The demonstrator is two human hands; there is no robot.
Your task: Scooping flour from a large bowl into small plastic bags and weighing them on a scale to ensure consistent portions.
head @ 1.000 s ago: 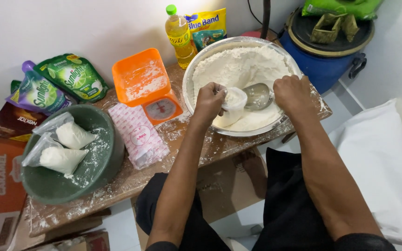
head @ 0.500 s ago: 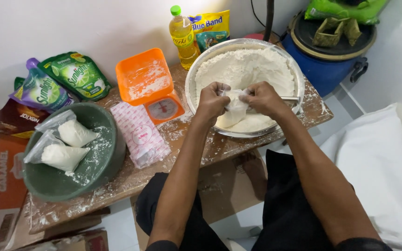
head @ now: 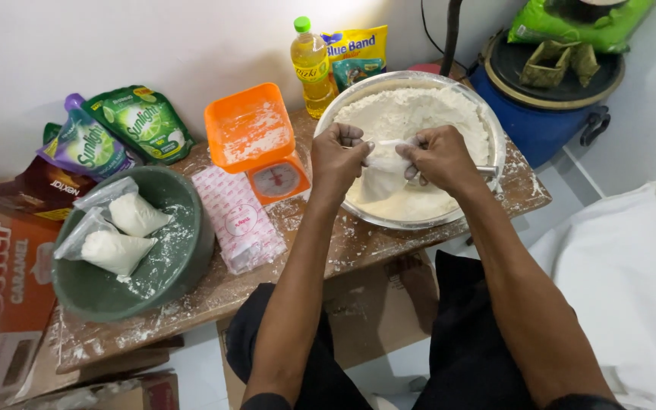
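two hands meet over the flour bowl [head: 487, 125], both closed on one small clear bag [head: 383, 175] of flour. left hand [head: 341, 156] pinches the bag's top edge on its side, right hand [head: 440, 156] grips the other side, and the bag hangs between them just above the flour [head: 411, 114]. a spoon handle [head: 486, 172] shows by the right wrist. beside the bowl stands an orange scale [head: 260, 144], then a pink packet [head: 238, 220] on the floury table [head: 358, 247]. two filled bags [head: 119, 235] lie in the green basin [head: 184, 258], well apart from the hands.
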